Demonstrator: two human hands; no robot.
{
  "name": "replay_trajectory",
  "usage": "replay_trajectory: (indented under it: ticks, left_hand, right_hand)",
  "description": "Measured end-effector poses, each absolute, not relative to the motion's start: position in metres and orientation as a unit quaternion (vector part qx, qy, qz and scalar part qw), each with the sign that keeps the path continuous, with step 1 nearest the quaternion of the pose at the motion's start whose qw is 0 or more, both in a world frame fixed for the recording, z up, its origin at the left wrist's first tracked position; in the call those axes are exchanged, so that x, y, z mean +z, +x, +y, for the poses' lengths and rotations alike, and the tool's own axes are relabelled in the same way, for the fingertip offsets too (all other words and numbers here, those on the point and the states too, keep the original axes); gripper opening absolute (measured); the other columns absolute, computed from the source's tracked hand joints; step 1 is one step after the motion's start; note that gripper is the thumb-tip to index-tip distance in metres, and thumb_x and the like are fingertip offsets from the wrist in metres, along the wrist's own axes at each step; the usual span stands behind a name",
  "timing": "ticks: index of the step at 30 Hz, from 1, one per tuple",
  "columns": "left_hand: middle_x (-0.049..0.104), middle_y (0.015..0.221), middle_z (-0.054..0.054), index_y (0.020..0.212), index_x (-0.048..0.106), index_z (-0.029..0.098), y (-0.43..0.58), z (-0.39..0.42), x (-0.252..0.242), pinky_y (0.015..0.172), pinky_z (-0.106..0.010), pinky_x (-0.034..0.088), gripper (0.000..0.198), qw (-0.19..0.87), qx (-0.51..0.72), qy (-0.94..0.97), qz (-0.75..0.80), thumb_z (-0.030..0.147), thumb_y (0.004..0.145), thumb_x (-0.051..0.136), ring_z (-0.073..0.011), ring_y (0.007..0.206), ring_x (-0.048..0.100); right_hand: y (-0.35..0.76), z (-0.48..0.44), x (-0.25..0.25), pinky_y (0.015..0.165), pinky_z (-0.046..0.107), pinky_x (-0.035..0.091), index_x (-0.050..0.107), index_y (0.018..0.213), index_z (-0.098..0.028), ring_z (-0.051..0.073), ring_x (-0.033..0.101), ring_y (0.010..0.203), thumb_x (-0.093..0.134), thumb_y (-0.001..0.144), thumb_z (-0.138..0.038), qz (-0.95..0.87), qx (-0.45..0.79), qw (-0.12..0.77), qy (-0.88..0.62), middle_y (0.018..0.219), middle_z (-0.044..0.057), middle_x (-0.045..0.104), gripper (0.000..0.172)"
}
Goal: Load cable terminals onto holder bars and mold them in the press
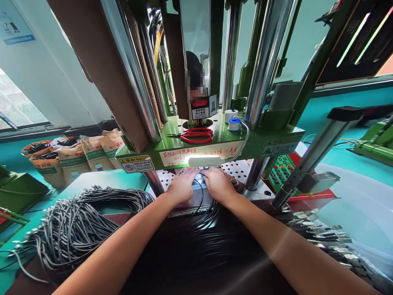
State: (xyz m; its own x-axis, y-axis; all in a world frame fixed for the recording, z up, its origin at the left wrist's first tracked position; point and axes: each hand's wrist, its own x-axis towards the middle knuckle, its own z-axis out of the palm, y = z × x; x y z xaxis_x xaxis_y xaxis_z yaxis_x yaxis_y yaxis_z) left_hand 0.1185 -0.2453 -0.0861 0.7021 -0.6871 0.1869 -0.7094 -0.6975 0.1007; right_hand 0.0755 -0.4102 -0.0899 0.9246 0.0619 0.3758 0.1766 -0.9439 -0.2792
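Note:
Both my hands reach under the green press head, over a metal mold [199, 196] on the press bed. My left hand [180, 187] is at the mold's left side, fingers stretched forward and close together, fingertips at a thin black cable [202, 190]. Opposite it, my right hand [220, 185] has its fingers bent and pressed together at the cable ends in the mold. The tips of what they hold are hidden by the fingers. Several black cables [208, 219] trail from the mold's front edge toward me.
Red-handled pliers [196, 135] and a blue-white tape spool [234, 124] lie on the green press plate [147, 149]. A large pile of cables [76, 225] covers the left table. More cables with metal plugs [325, 233] lie at right. Steel columns [254, 172] flank the mold.

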Motion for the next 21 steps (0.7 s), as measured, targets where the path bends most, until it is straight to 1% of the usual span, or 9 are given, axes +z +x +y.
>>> replay_trajectory:
  ticks: [3, 6, 8, 12, 15, 18, 21]
  left_hand:
    - [0.043, 0.142, -0.007, 0.133, 0.043, 0.018, 0.119, -0.244, -0.086, 0.112, -0.041, 0.023, 0.063, 0.083, 0.074, 0.921, -0.374, 0.004, 0.072, 0.043, -0.0208, 0.132, 0.036]
    - [0.045, 0.140, -0.006, 0.128, 0.047, 0.019, 0.120, -0.242, -0.085, 0.112, -0.040, 0.024, 0.060, 0.081, 0.078, 0.922, -0.371, 0.003, 0.071, 0.043, -0.0205, 0.130, 0.038]
    - [0.047, 0.138, -0.005, 0.126, 0.048, 0.020, 0.121, -0.242, -0.084, 0.112, -0.040, 0.024, 0.058, 0.079, 0.082, 0.922, -0.369, 0.002, 0.071, 0.042, -0.0205, 0.129, 0.039]
    - [0.049, 0.135, -0.007, 0.124, 0.048, 0.018, 0.120, -0.243, -0.085, 0.112, -0.042, 0.024, 0.056, 0.075, 0.090, 0.924, -0.364, 0.002, 0.071, 0.042, -0.0219, 0.128, 0.039]
    - [0.049, 0.134, -0.009, 0.124, 0.048, 0.016, 0.121, -0.243, -0.084, 0.111, -0.039, 0.026, 0.057, 0.072, 0.088, 0.922, -0.370, 0.002, 0.069, 0.043, -0.0219, 0.127, 0.040]
    - [0.048, 0.136, -0.010, 0.131, 0.043, 0.016, 0.122, -0.245, -0.080, 0.111, -0.039, 0.026, 0.065, 0.065, 0.080, 0.920, -0.379, 0.001, 0.067, 0.043, -0.0221, 0.128, 0.039]
    - [0.041, 0.144, -0.006, 0.141, 0.033, 0.020, 0.124, -0.247, -0.078, 0.113, -0.040, 0.022, 0.075, 0.052, 0.061, 0.911, -0.405, 0.002, 0.069, 0.044, -0.0205, 0.134, 0.033]
  right_hand:
    - [0.077, -0.418, -0.090, 0.089, 0.025, 0.039, 0.069, 0.107, -0.020, 0.019, 0.057, 0.097, 0.041, 0.093, -0.026, -0.037, -0.196, 0.166, -0.966, 0.101, 0.007, 0.067, 0.032]
    - [0.077, -0.431, -0.090, 0.092, 0.026, 0.038, 0.067, 0.111, -0.015, 0.020, 0.056, 0.103, 0.039, 0.094, -0.025, 0.012, -0.210, 0.171, -0.963, 0.109, 0.010, 0.065, 0.035]
    - [0.076, -0.437, -0.091, 0.091, 0.028, 0.039, 0.067, 0.111, -0.013, 0.021, 0.057, 0.103, 0.041, 0.092, -0.024, 0.032, -0.205, 0.168, -0.964, 0.108, 0.011, 0.066, 0.034]
    - [0.075, -0.438, -0.091, 0.086, 0.032, 0.041, 0.067, 0.111, -0.016, 0.024, 0.060, 0.096, 0.045, 0.089, -0.026, 0.056, -0.184, 0.159, -0.968, 0.103, 0.010, 0.069, 0.033]
    - [0.076, -0.434, -0.092, 0.083, 0.036, 0.041, 0.066, 0.111, -0.020, 0.026, 0.061, 0.096, 0.044, 0.089, -0.029, 0.073, -0.176, 0.157, -0.969, 0.100, 0.009, 0.070, 0.033]
    - [0.077, -0.432, -0.093, 0.082, 0.038, 0.042, 0.064, 0.115, -0.020, 0.028, 0.060, 0.097, 0.043, 0.089, -0.029, 0.076, -0.168, 0.158, -0.970, 0.102, 0.009, 0.070, 0.035]
    - [0.078, -0.432, -0.094, 0.082, 0.036, 0.042, 0.064, 0.115, -0.018, 0.027, 0.061, 0.097, 0.042, 0.090, -0.025, 0.074, -0.160, 0.160, -0.971, 0.103, 0.010, 0.070, 0.034]
